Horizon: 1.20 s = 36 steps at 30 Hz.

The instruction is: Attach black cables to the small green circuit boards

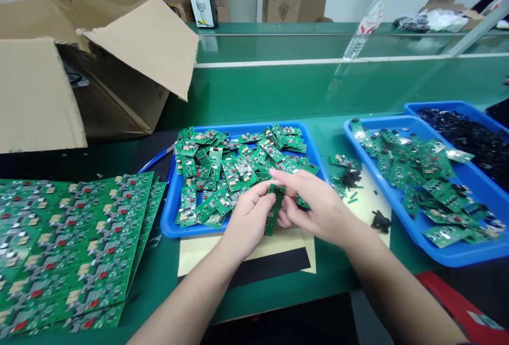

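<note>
Both hands meet over the front edge of a blue tray (172,212) heaped with several small green circuit boards (234,167). My left hand (247,219) and my right hand (318,206) are closed together on one small green circuit board (274,208), held upright between the fingers. The right hand's index finger lies across its top end. Under the hands lies a yellow sheet (199,249) with a black strip (270,266) on it.
A stack of large green panel boards (71,249) lies at the left. An open cardboard box (91,64) stands behind it. A second blue tray (461,252) with small boards sits at right, beside a tray of black parts (469,133). Loose bits (350,178) lie between trays.
</note>
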Each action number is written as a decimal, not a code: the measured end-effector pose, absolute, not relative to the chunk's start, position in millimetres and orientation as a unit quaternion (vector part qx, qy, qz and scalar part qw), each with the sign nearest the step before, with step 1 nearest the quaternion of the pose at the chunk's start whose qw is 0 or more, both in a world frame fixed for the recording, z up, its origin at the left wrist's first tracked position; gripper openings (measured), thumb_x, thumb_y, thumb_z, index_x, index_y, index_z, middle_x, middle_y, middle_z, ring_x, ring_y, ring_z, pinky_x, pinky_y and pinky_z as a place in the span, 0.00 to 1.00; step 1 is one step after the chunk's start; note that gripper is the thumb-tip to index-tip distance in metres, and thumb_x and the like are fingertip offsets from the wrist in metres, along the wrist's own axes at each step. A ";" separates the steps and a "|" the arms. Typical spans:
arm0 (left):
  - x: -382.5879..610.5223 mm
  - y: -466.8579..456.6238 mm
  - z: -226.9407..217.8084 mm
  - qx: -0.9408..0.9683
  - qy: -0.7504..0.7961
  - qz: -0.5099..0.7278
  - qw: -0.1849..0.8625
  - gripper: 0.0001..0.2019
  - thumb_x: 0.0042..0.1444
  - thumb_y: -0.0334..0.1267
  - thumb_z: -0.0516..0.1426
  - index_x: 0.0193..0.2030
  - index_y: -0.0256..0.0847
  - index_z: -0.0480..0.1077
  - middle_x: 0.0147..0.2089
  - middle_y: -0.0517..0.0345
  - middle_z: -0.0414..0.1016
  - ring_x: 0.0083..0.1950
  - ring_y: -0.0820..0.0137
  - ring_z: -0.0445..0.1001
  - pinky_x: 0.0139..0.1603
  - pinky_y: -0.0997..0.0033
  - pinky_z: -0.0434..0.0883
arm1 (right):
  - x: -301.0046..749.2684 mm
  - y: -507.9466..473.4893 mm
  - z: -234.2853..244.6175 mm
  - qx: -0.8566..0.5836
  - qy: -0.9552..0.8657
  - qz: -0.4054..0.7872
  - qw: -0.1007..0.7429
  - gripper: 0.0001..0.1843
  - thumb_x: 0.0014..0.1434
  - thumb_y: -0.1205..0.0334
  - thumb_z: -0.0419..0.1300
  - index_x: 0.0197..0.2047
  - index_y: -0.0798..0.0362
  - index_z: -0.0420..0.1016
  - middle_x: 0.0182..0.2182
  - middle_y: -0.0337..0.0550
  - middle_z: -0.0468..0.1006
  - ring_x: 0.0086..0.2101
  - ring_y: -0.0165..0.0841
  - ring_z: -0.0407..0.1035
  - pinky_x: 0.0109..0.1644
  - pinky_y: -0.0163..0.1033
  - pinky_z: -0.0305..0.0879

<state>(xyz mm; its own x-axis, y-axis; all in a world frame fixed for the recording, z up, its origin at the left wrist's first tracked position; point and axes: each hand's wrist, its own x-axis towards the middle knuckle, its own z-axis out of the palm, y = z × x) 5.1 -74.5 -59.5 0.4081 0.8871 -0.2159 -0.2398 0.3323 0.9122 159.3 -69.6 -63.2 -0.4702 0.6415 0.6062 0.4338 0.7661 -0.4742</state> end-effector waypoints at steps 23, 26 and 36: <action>-0.6 -75.1 -58.3 0.476 0.396 0.426 0.660 0.20 0.64 0.45 0.51 0.53 0.32 0.68 0.31 0.55 0.75 0.26 0.71 0.75 0.30 0.72 0.73 | 172.3 -66.9 -57.8 -0.422 -0.795 0.128 0.415 0.16 0.60 0.67 0.57 0.52 0.56 0.70 0.42 0.50 0.77 0.42 0.35 0.72 0.46 0.41 0.71; -1.4 -74.0 -58.2 0.491 0.401 0.425 0.646 0.19 0.64 0.44 0.49 0.52 0.31 0.68 0.30 0.56 0.74 0.25 0.72 0.74 0.31 0.72 0.72 | 173.9 -65.4 -58.7 -0.404 -0.815 0.137 0.392 0.06 0.62 0.68 0.57 0.40 0.56 0.75 0.34 0.46 0.80 0.35 0.34 0.74 0.41 0.39 0.71; -6.4 -75.6 -49.2 0.640 0.397 0.267 0.601 0.15 0.66 0.40 0.46 0.34 0.37 0.70 0.22 0.62 0.69 0.23 0.75 0.67 0.32 0.75 0.65 | 177.7 -62.2 -57.5 -0.401 -0.810 0.113 0.413 0.09 0.64 0.68 0.55 0.38 0.53 0.77 0.30 0.43 0.81 0.32 0.32 0.75 0.37 0.38 0.72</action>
<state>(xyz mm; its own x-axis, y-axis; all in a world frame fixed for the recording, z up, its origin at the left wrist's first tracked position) -6.4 -75.6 -49.2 0.5421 0.8293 -0.1352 0.1875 0.0374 0.9815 177.7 -62.2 -57.5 -0.3374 0.7430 0.5781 0.5565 0.6527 -0.5140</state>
